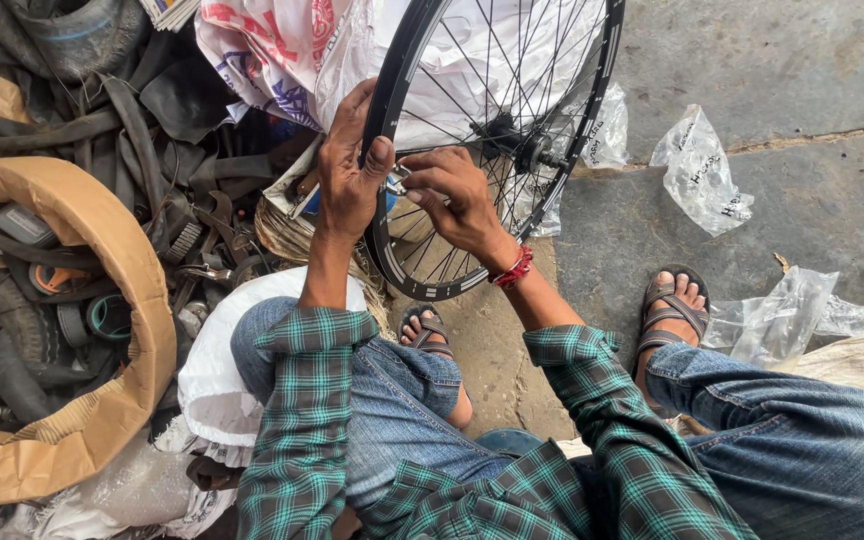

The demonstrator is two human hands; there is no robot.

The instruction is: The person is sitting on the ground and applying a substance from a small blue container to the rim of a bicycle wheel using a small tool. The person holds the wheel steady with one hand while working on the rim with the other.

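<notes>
A black bicycle wheel rim (388, 90) with thin spokes stands upright in front of me on the stone floor. My left hand (349, 170) grips the rim's left side, thumb pressed on its edge. My right hand (457, 200) reaches between the spokes just inside the rim and pinches a small metal tool (397, 182) at a spoke end. The hub (524, 148) shows at the wheel's middle. A red band circles my right wrist.
A heap of old tyres and black inner tubes (102, 130) lies at the left, with a brown cardboard-wrapped tyre (122, 300). Crumpled clear plastic bags (702, 175) lie on the floor at the right. My sandalled feet (672, 305) rest below the wheel.
</notes>
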